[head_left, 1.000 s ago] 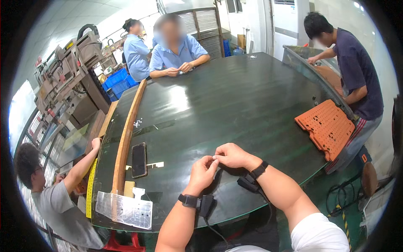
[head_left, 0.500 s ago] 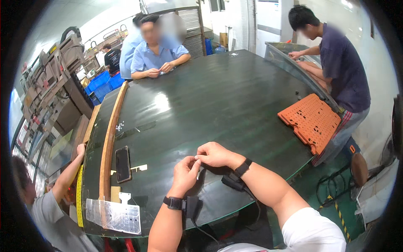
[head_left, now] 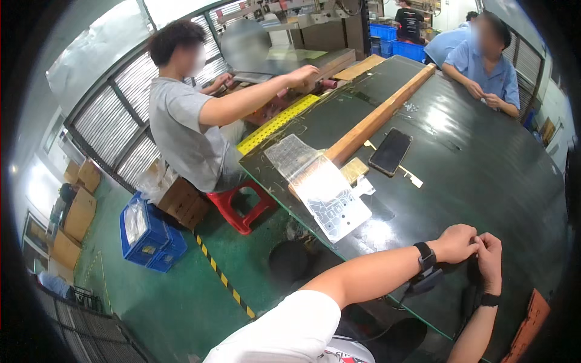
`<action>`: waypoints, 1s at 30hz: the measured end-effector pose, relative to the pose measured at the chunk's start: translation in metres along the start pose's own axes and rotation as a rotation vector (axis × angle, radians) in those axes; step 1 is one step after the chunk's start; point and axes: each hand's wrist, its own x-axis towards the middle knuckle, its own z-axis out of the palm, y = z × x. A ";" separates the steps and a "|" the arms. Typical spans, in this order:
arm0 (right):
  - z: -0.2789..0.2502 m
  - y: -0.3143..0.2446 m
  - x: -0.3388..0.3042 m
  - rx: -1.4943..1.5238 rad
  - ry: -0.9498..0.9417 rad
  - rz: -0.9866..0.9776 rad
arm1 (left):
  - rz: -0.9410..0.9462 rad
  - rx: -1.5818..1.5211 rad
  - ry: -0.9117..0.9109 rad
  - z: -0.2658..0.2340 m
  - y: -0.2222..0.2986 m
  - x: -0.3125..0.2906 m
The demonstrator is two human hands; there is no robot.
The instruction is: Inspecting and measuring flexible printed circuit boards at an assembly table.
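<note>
Left hand (head_left: 455,243): thumb and fingers drawn in, meeting the right at the tips. Right hand (head_left: 489,251): fingers bent, tips against the left. Whether either is clamped on anything, cannot tell.

Progress: handling at the fingertips appears under way, judged by the pose alone. No finished item can be made out beside the hands; amount done and amount left, not readable.

Piece: none discernible; if present, small and hidden between the meeting fingertips, at the grip itself.

Surroundings, by position from the grip:
Table (head_left: 466,175): beneath and beyond; contact with the hands unclear.
Brass strip (head_left: 413,176): beyond, to the left, apart; nearest small loose item.
Phone (head_left: 392,150): farther along the same line, face up, beside the strip.
Sheet (head_left: 330,206): left, well apart, laid across the near end of a wooden bar (head_left: 384,112).
Block (head_left: 354,172): left and beyond, beside the bar.
Orange panel (head_left: 532,320): nearer the wearer, to the right, partly in view.
</note>
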 end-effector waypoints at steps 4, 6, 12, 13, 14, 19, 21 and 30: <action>0.000 -0.014 0.000 -0.093 0.001 -0.041 | -0.024 -0.047 -0.019 -0.001 -0.001 0.004; 0.007 -0.012 0.007 -0.033 -0.002 -0.040 | -0.042 -0.039 -0.051 -0.009 -0.003 0.004; -0.001 -0.003 0.016 -0.187 -0.008 -0.018 | -0.102 0.021 -0.139 -0.007 -0.017 0.013; -0.002 0.006 0.014 -0.162 0.033 -0.064 | -0.132 0.050 -0.136 -0.006 -0.008 0.013; -0.002 0.005 0.010 -0.166 0.053 -0.082 | -0.127 0.023 -0.114 -0.005 -0.005 0.010; -0.001 -0.002 0.003 -0.123 0.038 -0.012 | -0.095 0.029 -0.105 -0.004 -0.006 0.007; 0.000 0.002 0.004 -0.128 0.040 -0.020 | -0.120 0.009 -0.118 -0.004 -0.009 0.006; 0.005 -0.001 0.010 -0.107 0.055 -0.053 | -0.137 -0.007 -0.111 -0.010 -0.010 0.008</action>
